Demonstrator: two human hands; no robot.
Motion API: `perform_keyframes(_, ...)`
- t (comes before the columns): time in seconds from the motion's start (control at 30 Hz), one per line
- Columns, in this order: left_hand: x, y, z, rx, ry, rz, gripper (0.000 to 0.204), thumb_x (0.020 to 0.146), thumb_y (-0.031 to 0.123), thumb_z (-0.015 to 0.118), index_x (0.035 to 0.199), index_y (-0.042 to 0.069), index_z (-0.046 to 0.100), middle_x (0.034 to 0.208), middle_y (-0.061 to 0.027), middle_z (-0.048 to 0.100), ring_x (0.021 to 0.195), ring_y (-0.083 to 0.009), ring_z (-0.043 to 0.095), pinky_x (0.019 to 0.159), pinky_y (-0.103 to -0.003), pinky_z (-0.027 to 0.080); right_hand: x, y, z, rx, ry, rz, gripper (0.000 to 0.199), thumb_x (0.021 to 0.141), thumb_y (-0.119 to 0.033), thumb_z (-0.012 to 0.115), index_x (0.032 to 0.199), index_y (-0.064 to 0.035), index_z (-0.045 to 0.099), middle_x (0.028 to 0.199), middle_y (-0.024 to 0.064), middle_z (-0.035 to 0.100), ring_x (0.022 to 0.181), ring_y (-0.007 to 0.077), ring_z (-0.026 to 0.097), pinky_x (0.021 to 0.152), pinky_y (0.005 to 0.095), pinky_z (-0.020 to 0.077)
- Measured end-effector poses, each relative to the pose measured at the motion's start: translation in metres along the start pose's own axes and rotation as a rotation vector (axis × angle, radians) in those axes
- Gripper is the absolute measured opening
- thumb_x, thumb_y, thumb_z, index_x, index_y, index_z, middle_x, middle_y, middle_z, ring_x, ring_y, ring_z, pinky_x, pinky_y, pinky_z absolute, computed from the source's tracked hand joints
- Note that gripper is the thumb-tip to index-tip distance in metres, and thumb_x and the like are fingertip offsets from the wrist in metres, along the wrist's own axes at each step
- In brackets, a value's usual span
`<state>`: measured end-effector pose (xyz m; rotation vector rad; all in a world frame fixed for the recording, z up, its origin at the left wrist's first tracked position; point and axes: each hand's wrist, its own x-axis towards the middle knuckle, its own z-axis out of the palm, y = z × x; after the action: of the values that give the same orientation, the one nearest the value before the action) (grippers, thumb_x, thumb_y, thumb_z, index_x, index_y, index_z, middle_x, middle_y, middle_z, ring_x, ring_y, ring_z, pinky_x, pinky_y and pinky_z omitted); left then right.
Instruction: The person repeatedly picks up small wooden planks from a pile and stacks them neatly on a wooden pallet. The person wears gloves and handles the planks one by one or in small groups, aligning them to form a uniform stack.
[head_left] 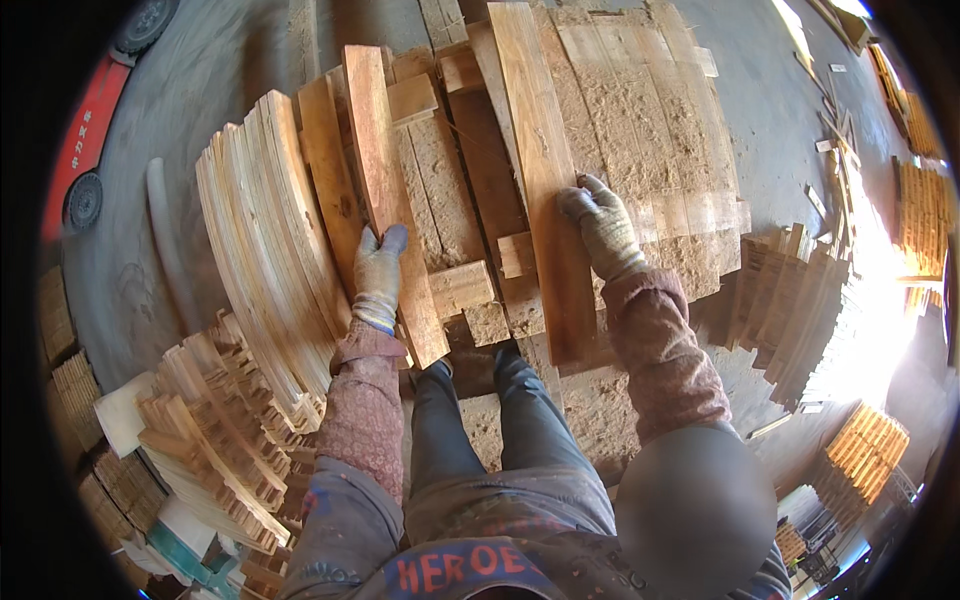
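My left hand (378, 280), in a pale work glove, is closed on the left edge of a narrow reddish plank (378, 150) that stretches away from me. My right hand (605, 230), gloved too, has its fingers curled on the right edge of a wider brown board (540, 150). Both boards lie lengthwise, apart from each other, over a pallet-like base with short wooden blocks (462, 288) between them. Left of my left hand leans another darker plank (330, 160), next to a tall row of stacked boards (265, 230).
Sawdust covers the wide planks (640, 130) on the right. Stacks of timber (215, 430) stand at the lower left, and more piled boards (790, 305) at the right. A red wheeled vehicle (88, 150) is at the far left. Loose offcuts (845, 180) lie on the grey floor.
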<state>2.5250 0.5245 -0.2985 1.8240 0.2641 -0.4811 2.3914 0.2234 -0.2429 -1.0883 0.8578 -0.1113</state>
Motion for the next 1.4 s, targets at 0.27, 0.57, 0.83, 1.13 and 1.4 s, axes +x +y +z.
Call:
perform_keyframes(0.27, -0.01, 0.033, -0.034, 0.117, 0.134, 0.091, 0.038, 0.095, 0.022, 0.069, 0.12, -0.006, 0.059, 0.114, -0.0156, 0.068, 0.094, -0.0251, 0.065, 0.084, -0.036, 0.054, 0.006, -0.155, -0.283, 0.018, 0.619, -0.355, 0.04, 0.101, -0.023, 0.065, 0.135, -0.0032, 0.059, 0.115, 0.0077, 0.069, 0.103, 0.0157, 0.065, 0.096, 0.032, 0.0527)
perform_keyframes(0.57, 0.001, 0.02, -0.06, 0.005, 0.173, 0.207, 0.025, 0.09, 0.016, 0.075, 0.102, -0.003, 0.064, 0.091, -0.0042, 0.068, 0.081, -0.0145, 0.057, 0.075, -0.034, 0.05, -0.016, -0.065, -0.049, -1.205, 0.184, -0.589, 0.068, 0.09, -0.029, 0.075, 0.149, -0.008, 0.048, 0.147, 0.0171, 0.051, 0.134, 0.0313, 0.049, 0.113, 0.0435, 0.0404)
perform_keyframes(0.83, -0.012, 0.031, -0.05, 0.372, 0.276, 0.271, 0.047, 0.093, 0.012, 0.071, 0.136, -0.003, 0.056, 0.117, -0.0176, 0.067, 0.097, -0.0236, 0.066, 0.087, -0.037, 0.054, 0.04, 0.037, 0.063, -1.716, 0.346, -0.443, 0.091, 0.084, -0.035, 0.08, 0.156, -0.0095, 0.032, 0.151, 0.0152, 0.046, 0.133, 0.0378, 0.048, 0.105, 0.0533, 0.0429)
perform_keyframes(1.13, -0.027, 0.029, -0.038, 0.302, 0.432, 0.424, 0.052, 0.092, 0.005, 0.065, 0.143, -0.002, 0.053, 0.139, -0.0228, 0.058, 0.126, -0.0334, 0.06, 0.106, -0.04, 0.048, 0.009, 0.049, 0.107, 0.293, -0.14, -0.003, 0.039, 0.093, -0.009, 0.075, 0.129, 0.0006, 0.063, 0.102, 0.0031, 0.073, 0.086, 0.011, 0.067, 0.08, 0.0257, 0.0569)
perform_keyframes(1.4, -0.029, 0.02, -0.066, 0.347, 0.229, 0.392, 0.045, 0.094, 0.006, 0.068, 0.138, 0.002, 0.059, 0.129, -0.0191, 0.06, 0.115, -0.0266, 0.062, 0.1, -0.037, 0.05, -0.007, 0.113, 0.229, -0.384, -0.097, -0.278, 0.021, 0.098, -0.015, 0.065, 0.115, -0.0051, 0.072, 0.092, 0.0058, 0.073, 0.087, 0.0171, 0.068, 0.081, 0.0325, 0.0541)
